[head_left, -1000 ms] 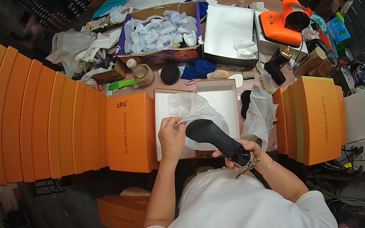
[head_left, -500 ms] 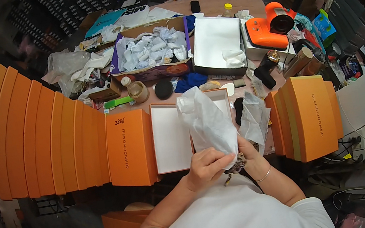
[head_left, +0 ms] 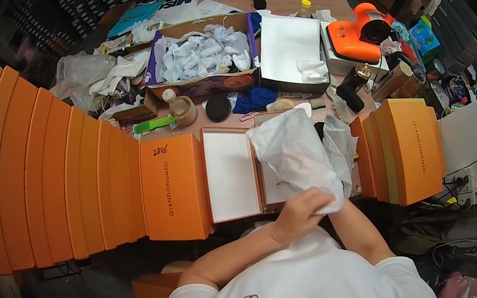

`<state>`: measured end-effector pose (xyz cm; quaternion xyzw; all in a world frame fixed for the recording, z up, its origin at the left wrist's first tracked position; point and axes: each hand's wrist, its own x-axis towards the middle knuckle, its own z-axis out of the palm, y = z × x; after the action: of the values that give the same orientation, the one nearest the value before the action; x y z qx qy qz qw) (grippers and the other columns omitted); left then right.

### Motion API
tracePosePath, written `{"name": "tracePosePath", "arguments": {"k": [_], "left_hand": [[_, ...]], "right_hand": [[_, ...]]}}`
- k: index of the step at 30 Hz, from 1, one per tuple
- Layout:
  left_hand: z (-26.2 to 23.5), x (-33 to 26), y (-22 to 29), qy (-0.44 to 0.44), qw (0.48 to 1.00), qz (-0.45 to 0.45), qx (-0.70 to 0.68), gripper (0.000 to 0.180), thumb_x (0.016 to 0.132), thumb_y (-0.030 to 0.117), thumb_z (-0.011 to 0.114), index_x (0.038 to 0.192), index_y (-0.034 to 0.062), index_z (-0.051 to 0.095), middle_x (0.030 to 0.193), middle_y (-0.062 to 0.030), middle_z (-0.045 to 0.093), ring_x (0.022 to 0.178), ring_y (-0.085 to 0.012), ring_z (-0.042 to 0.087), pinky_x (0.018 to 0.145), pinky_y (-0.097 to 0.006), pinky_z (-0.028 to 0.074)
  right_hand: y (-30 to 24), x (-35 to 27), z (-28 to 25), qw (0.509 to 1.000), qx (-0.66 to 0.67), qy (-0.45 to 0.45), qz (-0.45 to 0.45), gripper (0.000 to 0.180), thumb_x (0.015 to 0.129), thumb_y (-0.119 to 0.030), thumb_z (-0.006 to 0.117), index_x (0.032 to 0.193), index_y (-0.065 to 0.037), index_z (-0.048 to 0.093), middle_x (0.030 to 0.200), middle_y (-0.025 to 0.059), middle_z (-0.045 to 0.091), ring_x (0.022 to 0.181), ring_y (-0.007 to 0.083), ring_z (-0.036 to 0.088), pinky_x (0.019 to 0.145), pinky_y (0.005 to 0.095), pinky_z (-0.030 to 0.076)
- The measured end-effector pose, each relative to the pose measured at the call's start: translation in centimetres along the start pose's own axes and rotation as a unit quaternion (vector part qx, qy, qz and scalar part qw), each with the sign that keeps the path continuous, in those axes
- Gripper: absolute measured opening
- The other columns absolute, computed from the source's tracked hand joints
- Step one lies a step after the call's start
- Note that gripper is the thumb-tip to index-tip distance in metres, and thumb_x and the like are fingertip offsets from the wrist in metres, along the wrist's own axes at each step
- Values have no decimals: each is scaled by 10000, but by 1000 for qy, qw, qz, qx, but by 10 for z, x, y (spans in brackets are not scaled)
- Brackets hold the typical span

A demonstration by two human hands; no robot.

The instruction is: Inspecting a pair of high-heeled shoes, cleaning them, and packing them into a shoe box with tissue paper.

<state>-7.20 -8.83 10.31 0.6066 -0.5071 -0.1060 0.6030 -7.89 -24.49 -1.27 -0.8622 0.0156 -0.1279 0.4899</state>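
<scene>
My left hand point(head_left: 302, 215) is closed on the lower edge of a white, thin cloth-like bag point(head_left: 297, 154). The bag stands slanted in front of me and looks partly see-through. My right forearm point(head_left: 358, 231) reaches up behind it, and the right hand's fingers are hidden by the bag. Behind the bag lies an open shallow box point(head_left: 230, 172) with a white inside and orange rim, in two parts side by side. A second crumpled white bag point(head_left: 340, 147) is just to the right of the one I hold.
Orange boxes point(head_left: 45, 176) stand in a long row at left, with more orange boxes point(head_left: 411, 144) at right. Farther back are a carton of crumpled white paper point(head_left: 202, 53), a bottle point(head_left: 182, 109), a black-and-white box point(head_left: 290, 50) and an orange blower-like device point(head_left: 359, 35).
The white bag has shifted right and spread wider. My left hand moved right along with it. The patterned item and my right hand, seen below the bag before, are now hidden.
</scene>
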Motion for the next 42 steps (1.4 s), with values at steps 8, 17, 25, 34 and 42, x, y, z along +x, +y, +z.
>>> {"name": "tracePosePath", "arguments": {"k": [8, 17, 25, 34, 42], "left_hand": [[-48, -4, -52, 247, 936, -198, -153, 78, 920, 64, 629, 979, 15, 615, 805, 0, 613, 626, -25, 500, 532, -170, 410], [-61, -15, -26, 12, 972, -218, -82, 131, 806, -40, 658, 928, 7, 674, 793, -29, 594, 696, -99, 535, 618, -228, 420], [-50, -61, -49, 218, 667, -547, -456, 685, 883, 559, 477, 1378, 89, 425, 1396, -140, 415, 1306, -252, 395, 1047, -480, 342], [-4, -70, -103, 289, 514, -488, -644, 521, 919, 169, 571, 1396, 72, 385, 1387, -132, 424, 1211, -223, 501, 994, -347, 468], [37, -37, -99, 270, 901, -337, -44, 830, 888, 204, 662, 1486, -6, 126, 1461, -203, 314, 1323, -298, 371, 1091, -376, 310]], "right_hand": [[-150, -17, -87, 923, -223, -295, 103, 207, 874, -200, 605, 921, 1, 614, 1067, 199, 605, 1032, 330, 563, 907, 431, 431], [-112, -9, -112, 979, -193, -32, -59, 139, 717, -84, 725, 820, -48, 638, 1168, 106, 567, 1140, 289, 494, 965, 435, 381], [-94, 35, -76, 946, 210, -245, 34, 202, 804, -36, 682, 985, 9, 603, 879, 69, 633, 782, 158, 607, 745, 300, 493], [-87, -26, -86, 910, 239, -334, 50, 162, 877, -63, 618, 1008, 5, 685, 940, 128, 661, 879, 246, 636, 805, 318, 486], [-13, -7, -17, 846, 487, 77, 201, 578, 911, -304, 613, 1337, 43, 433, 1285, 169, 526, 1129, 265, 535, 956, 353, 427]]}}
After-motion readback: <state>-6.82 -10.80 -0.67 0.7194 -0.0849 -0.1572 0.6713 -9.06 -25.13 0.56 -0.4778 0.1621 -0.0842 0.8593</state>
